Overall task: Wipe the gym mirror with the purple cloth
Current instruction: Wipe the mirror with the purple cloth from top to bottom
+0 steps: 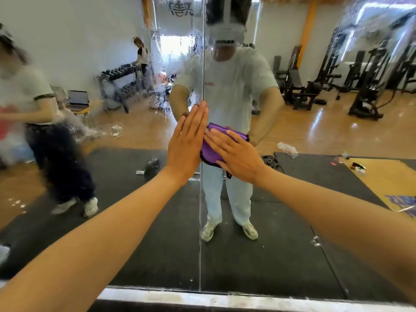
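Note:
The gym mirror (315,136) fills the view, with a vertical seam down its middle and wet streaks across its upper part. A folded purple cloth (210,152) lies flat against the glass just right of the seam. My right hand (234,152) presses on the cloth with straight, spread fingers. My left hand (188,140) is flat on the glass right beside the cloth, fingers straight and together, pointing up along the seam.
A pale ledge (225,300) runs along the mirror's bottom edge. The mirror reflects a person standing at the left, a dumbbell rack, weight machines at the right, black floor mats and a dumbbell on the floor.

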`<control>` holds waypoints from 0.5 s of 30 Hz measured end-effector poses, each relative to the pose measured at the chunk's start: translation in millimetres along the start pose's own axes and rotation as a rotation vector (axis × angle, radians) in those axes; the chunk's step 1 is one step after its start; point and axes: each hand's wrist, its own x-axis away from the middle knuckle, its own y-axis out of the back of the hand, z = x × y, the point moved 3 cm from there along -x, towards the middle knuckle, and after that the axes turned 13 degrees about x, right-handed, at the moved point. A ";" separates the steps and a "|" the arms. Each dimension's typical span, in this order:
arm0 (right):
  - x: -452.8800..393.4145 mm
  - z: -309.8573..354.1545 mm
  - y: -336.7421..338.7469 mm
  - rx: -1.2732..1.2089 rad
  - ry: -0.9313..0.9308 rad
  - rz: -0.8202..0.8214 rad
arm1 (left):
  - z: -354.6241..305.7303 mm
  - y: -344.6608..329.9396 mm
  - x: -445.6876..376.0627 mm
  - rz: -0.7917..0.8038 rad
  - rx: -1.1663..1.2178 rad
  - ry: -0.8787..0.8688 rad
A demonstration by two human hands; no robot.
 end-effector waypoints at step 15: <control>31.5 -55.6 8.6 -0.059 -0.146 0.087 | -54.7 -66.4 50.5 -0.083 0.214 0.113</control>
